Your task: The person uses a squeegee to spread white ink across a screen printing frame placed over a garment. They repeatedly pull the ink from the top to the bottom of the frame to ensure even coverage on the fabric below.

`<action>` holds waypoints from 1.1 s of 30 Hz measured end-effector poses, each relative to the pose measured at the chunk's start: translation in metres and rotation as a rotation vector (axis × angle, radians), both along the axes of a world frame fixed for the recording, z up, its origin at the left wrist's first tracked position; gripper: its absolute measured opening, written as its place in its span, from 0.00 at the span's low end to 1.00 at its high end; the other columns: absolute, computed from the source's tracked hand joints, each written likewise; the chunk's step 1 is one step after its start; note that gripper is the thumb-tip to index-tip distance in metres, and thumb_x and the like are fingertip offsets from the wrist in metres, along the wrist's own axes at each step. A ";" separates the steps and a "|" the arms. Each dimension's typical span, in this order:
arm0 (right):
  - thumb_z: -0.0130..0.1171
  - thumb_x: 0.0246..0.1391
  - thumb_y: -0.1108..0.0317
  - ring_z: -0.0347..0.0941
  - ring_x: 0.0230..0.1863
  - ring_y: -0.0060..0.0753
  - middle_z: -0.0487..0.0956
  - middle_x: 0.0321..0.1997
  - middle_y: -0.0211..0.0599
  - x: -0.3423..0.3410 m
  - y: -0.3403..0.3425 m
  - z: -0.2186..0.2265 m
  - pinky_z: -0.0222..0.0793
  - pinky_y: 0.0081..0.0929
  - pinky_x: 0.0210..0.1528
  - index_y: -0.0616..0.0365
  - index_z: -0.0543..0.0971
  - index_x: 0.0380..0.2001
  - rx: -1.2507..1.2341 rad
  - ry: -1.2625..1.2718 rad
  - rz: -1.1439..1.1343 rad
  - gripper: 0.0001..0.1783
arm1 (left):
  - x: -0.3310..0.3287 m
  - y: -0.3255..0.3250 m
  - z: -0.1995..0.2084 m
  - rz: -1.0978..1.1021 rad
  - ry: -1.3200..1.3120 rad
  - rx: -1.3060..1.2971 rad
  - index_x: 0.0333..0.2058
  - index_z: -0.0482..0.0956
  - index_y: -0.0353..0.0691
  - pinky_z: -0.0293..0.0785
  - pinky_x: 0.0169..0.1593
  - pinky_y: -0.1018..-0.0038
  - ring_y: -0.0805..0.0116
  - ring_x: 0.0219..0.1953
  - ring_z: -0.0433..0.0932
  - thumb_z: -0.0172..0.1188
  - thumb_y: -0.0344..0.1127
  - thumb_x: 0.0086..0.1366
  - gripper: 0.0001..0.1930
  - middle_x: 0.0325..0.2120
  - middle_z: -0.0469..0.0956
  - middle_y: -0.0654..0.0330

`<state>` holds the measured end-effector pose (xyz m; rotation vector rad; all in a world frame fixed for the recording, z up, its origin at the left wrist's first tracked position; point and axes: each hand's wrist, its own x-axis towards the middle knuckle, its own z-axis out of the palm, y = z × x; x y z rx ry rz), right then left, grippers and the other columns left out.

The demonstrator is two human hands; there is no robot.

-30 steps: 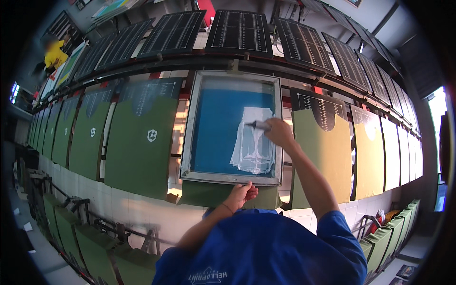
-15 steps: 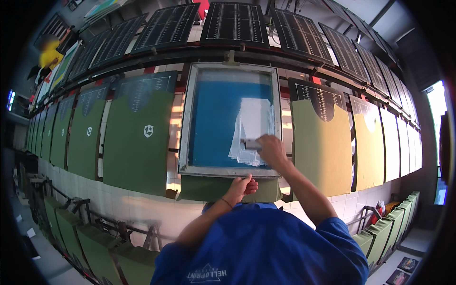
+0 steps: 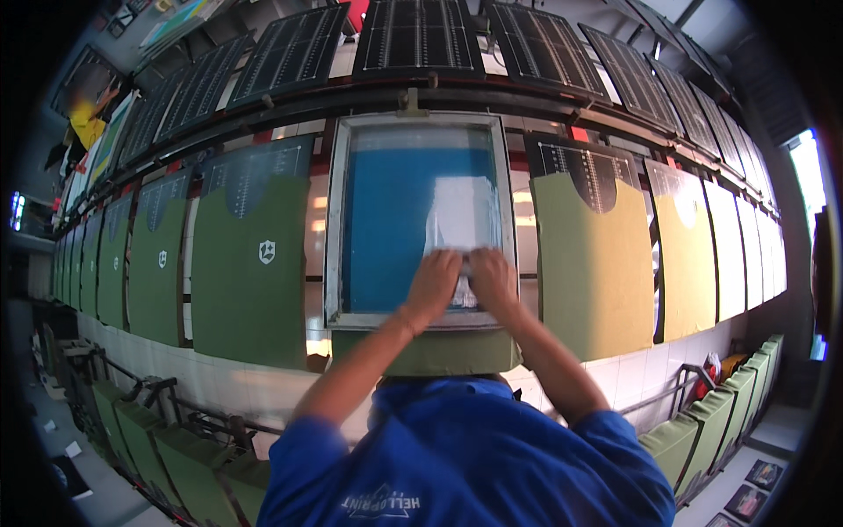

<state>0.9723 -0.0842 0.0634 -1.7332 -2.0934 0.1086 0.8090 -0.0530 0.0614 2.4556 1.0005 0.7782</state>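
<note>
A screen-printing frame (image 3: 335, 220) with blue mesh (image 3: 384, 224) lies in front of me over a green shirt (image 3: 448, 353), whose near part shows below the frame. White ink (image 3: 462, 209) is spread on the right half of the mesh. My left hand (image 3: 434, 285) and my right hand (image 3: 493, 281) are side by side over the ink's near part, both closed on a small squeegee (image 3: 466, 262). Most of the squeegee is hidden behind the fingers.
Green shirts (image 3: 250, 290) with small white emblems lie on boards to the left. Sunlit shirts (image 3: 593, 272) cover boards to the right. Bare black boards (image 3: 417, 39) stand beyond a dark rail. A person in yellow (image 3: 86, 123) is at the far left.
My left hand has moved from the frame's near edge up onto the squeegee beside my right hand. The whole view has shifted slightly.
</note>
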 end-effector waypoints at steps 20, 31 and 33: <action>0.58 0.40 0.79 0.76 0.45 0.47 0.79 0.39 0.43 -0.011 -0.045 0.011 0.73 0.40 0.47 0.59 0.79 0.32 -0.073 0.082 -0.019 0.11 | -0.009 -0.043 0.008 -0.031 -0.057 -0.098 0.44 0.74 0.33 0.68 0.48 0.58 0.45 0.45 0.71 0.57 0.21 0.51 0.18 0.42 0.73 0.48; 0.59 0.44 0.77 0.76 0.44 0.52 0.79 0.37 0.46 0.018 0.063 0.048 0.72 0.44 0.48 0.57 0.80 0.30 -0.191 -0.029 -0.044 0.08 | 0.018 0.060 0.029 -0.004 -0.062 -0.013 0.37 0.76 0.35 0.69 0.45 0.58 0.47 0.40 0.72 0.60 0.23 0.54 0.10 0.36 0.75 0.51; 0.58 0.43 0.78 0.75 0.45 0.51 0.79 0.39 0.45 0.010 0.027 0.044 0.72 0.44 0.48 0.59 0.79 0.33 -0.191 0.026 -0.040 0.10 | 0.008 0.026 0.030 -0.003 -0.075 -0.029 0.39 0.75 0.34 0.69 0.45 0.58 0.46 0.41 0.72 0.59 0.22 0.52 0.13 0.37 0.75 0.51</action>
